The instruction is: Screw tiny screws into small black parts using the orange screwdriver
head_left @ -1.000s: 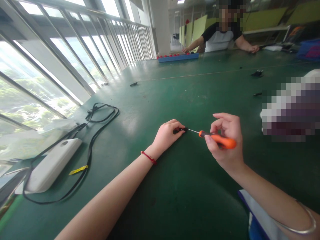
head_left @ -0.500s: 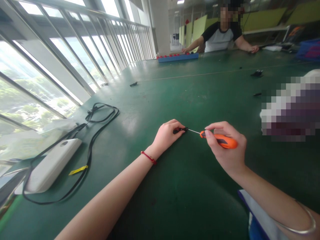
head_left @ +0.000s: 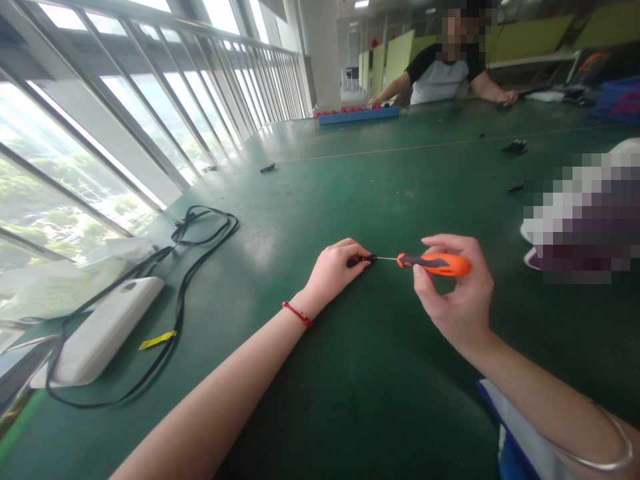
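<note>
My left hand (head_left: 336, 265) rests on the green table and pinches a small black part (head_left: 361, 260), much of it covered by my fingers. From the right, an orange and dark grey screwdriver (head_left: 445, 263) meets it, lying nearly level. Its thin metal shaft ends at the right end of the black part; whether a screw is there is too small to see. My right hand (head_left: 463, 300) holds the screwdriver's handle, the thumb below it and the index finger lifted off the top.
A black cable (head_left: 187, 280) loops beside a white box-like object (head_left: 103, 337) on the left. Small black pieces (head_left: 515, 147) lie scattered farther off. Across the green table (head_left: 350, 193) sits a person (head_left: 443, 77), one hand by a blue rack (head_left: 357, 116) with red pieces.
The screwdriver's handle has swung up so the tool is more level. My right thumb and index finger have spread farther apart. My left hand has stayed in place.
</note>
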### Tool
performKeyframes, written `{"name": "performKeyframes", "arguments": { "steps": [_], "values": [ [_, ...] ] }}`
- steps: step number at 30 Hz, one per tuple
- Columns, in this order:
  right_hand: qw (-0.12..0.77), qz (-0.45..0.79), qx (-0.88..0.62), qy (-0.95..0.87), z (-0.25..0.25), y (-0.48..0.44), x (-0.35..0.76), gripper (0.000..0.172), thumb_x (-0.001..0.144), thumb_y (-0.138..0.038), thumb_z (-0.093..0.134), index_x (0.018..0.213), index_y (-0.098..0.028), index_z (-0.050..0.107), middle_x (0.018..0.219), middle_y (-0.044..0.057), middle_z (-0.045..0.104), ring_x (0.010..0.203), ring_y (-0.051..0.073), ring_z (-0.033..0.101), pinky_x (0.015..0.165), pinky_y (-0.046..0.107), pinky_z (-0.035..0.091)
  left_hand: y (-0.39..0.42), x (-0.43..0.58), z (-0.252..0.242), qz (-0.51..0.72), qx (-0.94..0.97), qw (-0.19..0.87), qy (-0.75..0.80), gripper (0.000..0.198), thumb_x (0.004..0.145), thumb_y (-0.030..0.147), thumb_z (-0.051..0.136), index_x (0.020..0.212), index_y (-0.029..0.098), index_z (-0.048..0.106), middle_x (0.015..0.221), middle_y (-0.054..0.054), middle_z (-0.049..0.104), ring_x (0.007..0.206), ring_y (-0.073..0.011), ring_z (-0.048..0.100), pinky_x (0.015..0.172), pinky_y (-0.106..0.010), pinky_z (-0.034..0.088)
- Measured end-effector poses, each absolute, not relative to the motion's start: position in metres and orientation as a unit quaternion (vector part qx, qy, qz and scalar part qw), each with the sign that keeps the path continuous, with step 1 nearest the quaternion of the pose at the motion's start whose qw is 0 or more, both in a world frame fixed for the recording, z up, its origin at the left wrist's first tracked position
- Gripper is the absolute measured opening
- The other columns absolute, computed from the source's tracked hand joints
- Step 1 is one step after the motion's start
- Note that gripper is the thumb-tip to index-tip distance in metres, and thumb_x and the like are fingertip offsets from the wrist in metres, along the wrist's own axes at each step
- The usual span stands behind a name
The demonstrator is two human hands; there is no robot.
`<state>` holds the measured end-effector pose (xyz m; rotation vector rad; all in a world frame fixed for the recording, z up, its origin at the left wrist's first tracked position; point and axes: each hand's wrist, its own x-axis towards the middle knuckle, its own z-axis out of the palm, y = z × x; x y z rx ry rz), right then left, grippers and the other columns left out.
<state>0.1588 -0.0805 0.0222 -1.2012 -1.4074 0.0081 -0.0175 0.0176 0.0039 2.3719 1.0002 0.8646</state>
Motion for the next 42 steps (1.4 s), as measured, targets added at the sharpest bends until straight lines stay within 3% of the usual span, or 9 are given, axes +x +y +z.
{"name": "performKeyframes", "arguments": {
  "steps": [2, 8, 13, 17, 20, 25, 31, 36, 42],
  "values": [
    [0.607, 0.007, -0.514, -0.606, 0.0225, -0.0799, 0.1590, 0.035, 0.070, -0.023, 0.068, 0.104, -0.022, 0.057, 0.081, 0.001, 0.060, 0.072, 0.019, 0.060, 0.070, 0.037, 0.050, 0.0176, -0.0175, 0.0043, 0.310, 0.854, 0.213, 0.360, 0.011, 0.082, 0.018, 0.063, 0.089, 0.017, 0.071, 0.093, -0.004, 0.069, 0.078, -0.0149, 0.064, 0.072, -0.027, 0.052],
    [0.577, 0.020, -0.537, -0.615, 0.0211, -0.0798, 0.1598, 0.006, 0.079, -0.027, 0.065, 0.082, -0.024, 0.062, 0.064, -0.002, 0.061, 0.063, 0.017, 0.060, 0.064, 0.033, 0.048, 0.0176, -0.0176, 0.0047, 0.311, 0.851, 0.219, 0.362, 0.011, 0.083, 0.019, 0.063, 0.089, 0.017, 0.072, 0.094, -0.004, 0.069, 0.078, -0.0150, 0.064, 0.073, -0.027, 0.052],
    [0.618, 0.022, -0.497, -0.609, 0.0224, -0.0788, 0.1589, 0.039, 0.070, -0.020, 0.068, 0.107, -0.023, 0.055, 0.081, 0.000, 0.058, 0.068, 0.017, 0.059, 0.065, 0.035, 0.050, 0.0171, -0.0174, 0.0054, 0.313, 0.849, 0.221, 0.363, 0.011, 0.082, 0.017, 0.063, 0.088, 0.017, 0.071, 0.093, -0.004, 0.069, 0.078, -0.0151, 0.064, 0.072, -0.027, 0.052],
    [0.583, 0.004, -0.528, -0.617, 0.0246, -0.0807, 0.1582, 0.007, 0.078, -0.026, 0.064, 0.084, -0.024, 0.061, 0.059, -0.004, 0.054, 0.054, 0.015, 0.053, 0.064, 0.035, 0.046, 0.0177, -0.0179, 0.0050, 0.311, 0.852, 0.223, 0.358, 0.011, 0.082, 0.018, 0.063, 0.089, 0.018, 0.071, 0.094, -0.004, 0.069, 0.079, -0.0152, 0.065, 0.074, -0.027, 0.053],
    [0.590, -0.015, -0.531, -0.608, 0.0239, -0.0807, 0.1588, 0.003, 0.079, -0.026, 0.064, 0.080, -0.024, 0.061, 0.073, 0.000, 0.064, 0.067, 0.017, 0.058, 0.065, 0.034, 0.047, 0.0182, -0.0180, 0.0043, 0.311, 0.853, 0.217, 0.359, 0.011, 0.083, 0.019, 0.062, 0.089, 0.018, 0.071, 0.094, -0.004, 0.069, 0.079, -0.0153, 0.065, 0.074, -0.028, 0.053],
    [0.614, 0.019, -0.503, -0.608, 0.0224, -0.0781, 0.1596, 0.040, 0.071, -0.023, 0.068, 0.109, -0.023, 0.055, 0.080, 0.000, 0.058, 0.069, 0.018, 0.057, 0.069, 0.037, 0.048, 0.0178, -0.0177, 0.0045, 0.314, 0.852, 0.218, 0.358, 0.011, 0.082, 0.017, 0.063, 0.088, 0.018, 0.071, 0.093, -0.004, 0.069, 0.078, -0.0151, 0.065, 0.073, -0.027, 0.053],
    [0.576, -0.013, -0.539, -0.614, 0.0232, -0.0803, 0.1591, 0.005, 0.080, -0.029, 0.064, 0.081, -0.024, 0.062, 0.062, -0.002, 0.057, 0.064, 0.018, 0.057, 0.066, 0.035, 0.045, 0.0180, -0.0181, 0.0041, 0.311, 0.853, 0.217, 0.358, 0.011, 0.082, 0.019, 0.063, 0.089, 0.018, 0.072, 0.094, -0.004, 0.069, 0.079, -0.0152, 0.065, 0.074, -0.028, 0.053],
    [0.602, 0.011, -0.508, -0.617, 0.0219, -0.0787, 0.1611, 0.038, 0.071, -0.023, 0.066, 0.108, -0.023, 0.056, 0.078, 0.000, 0.059, 0.071, 0.019, 0.057, 0.069, 0.037, 0.048, 0.0181, -0.0179, 0.0039, 0.315, 0.852, 0.216, 0.358, 0.011, 0.082, 0.018, 0.062, 0.089, 0.018, 0.072, 0.092, -0.004, 0.069, 0.078, -0.0151, 0.064, 0.072, -0.027, 0.053],
    [0.562, 0.011, -0.547, -0.620, 0.0239, -0.0813, 0.1582, 0.005, 0.080, -0.029, 0.062, 0.080, -0.024, 0.063, 0.060, -0.002, 0.057, 0.064, 0.018, 0.057, 0.064, 0.034, 0.046, 0.0187, -0.0178, 0.0038, 0.311, 0.852, 0.218, 0.361, 0.012, 0.082, 0.019, 0.063, 0.089, 0.018, 0.072, 0.094, -0.004, 0.069, 0.078, -0.0154, 0.064, 0.074, -0.028, 0.053]
  ]
}}
